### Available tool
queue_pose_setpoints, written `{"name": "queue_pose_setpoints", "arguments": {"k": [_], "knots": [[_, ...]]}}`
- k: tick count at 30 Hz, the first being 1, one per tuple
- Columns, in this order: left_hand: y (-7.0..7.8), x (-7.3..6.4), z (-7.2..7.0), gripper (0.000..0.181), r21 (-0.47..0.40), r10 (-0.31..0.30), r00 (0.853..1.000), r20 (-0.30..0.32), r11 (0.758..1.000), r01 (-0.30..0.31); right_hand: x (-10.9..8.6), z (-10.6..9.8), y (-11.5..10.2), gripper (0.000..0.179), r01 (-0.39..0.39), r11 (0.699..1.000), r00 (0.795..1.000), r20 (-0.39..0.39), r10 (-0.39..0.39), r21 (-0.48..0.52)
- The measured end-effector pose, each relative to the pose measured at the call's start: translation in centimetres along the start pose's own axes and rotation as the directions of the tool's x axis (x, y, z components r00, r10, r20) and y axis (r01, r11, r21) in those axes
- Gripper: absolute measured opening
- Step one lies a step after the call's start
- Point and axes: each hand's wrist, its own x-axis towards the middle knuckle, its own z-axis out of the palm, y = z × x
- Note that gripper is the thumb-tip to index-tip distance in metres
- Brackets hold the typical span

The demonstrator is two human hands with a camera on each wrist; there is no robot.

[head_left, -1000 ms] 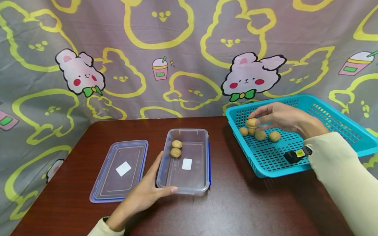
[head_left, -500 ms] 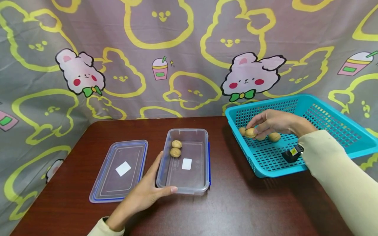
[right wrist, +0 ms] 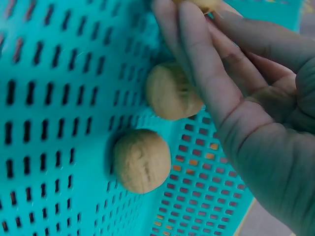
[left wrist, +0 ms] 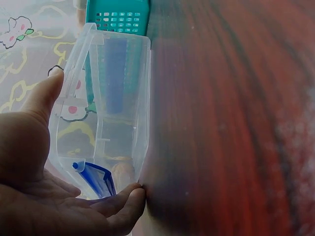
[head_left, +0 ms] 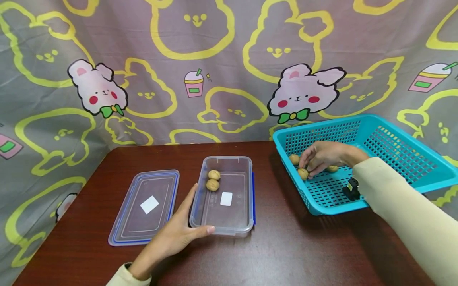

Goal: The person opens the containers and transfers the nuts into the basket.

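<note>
In the head view my right hand (head_left: 323, 157) is down inside the blue-green basket (head_left: 315, 206), thumb and fingers pinching a walnut (head_left: 302, 173) near its left wall. One walnut (head_left: 294, 159) lies just behind, and another (head_left: 332, 169) is partly covered by the hand. The right wrist view has the pinched walnut (right wrist: 202, 5) cut off at the top, with two others (right wrist: 174, 91) (right wrist: 142, 161) beside the fingers. My left hand (head_left: 175, 234) grips the near left corner of a clear plastic box (head_left: 232, 230), thumb at the front rim. Two walnuts (head_left: 212, 185) sit in it.
A clear lid (head_left: 144, 222) with a blue seal and a white label lies left of the box on the dark red table (head_left: 279, 254). Behind the table hangs a patterned curtain (head_left: 229, 67). A blue clip (head_left: 254, 198) hangs at the box's right side.
My right hand has moved lower into the basket and slightly nearer, bringing the pinched walnut down along the left wall. The left hand, box and lid have stayed put.
</note>
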Motion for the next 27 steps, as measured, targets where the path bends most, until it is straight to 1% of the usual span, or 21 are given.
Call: {"name": "queue_pose_setpoints", "arguments": {"k": [4, 13, 19, 27], "knots": [[0.04, 0.03, -0.03, 0.121, -0.003, -0.004, 1.000, 0.001, 1.000, 0.004, 0.30, 0.27, 0.04, 0.020, -0.014, 0.999, 1.000, -0.004, 0.013, -0.031], [0.11, 0.00, -0.02, 0.121, -0.013, -0.010, 1.000, 0.000, 1.000, 0.010, 0.33, 0.36, 0.01, 0.021, -0.024, 0.999, 1.000, 0.010, 0.024, -0.037], [0.08, 0.00, -0.04, 0.121, -0.016, -0.010, 1.000, 0.000, 1.000, 0.010, 0.39, 0.36, 0.07, 0.022, -0.026, 0.999, 1.000, 0.005, 0.027, -0.044], [0.06, -0.03, -0.05, 0.121, -0.016, -0.007, 1.000, 0.000, 1.000, 0.007, -0.11, 0.00, -0.05, 0.023, 0.009, 1.000, 1.000, -0.013, -0.010, -0.024]]}}
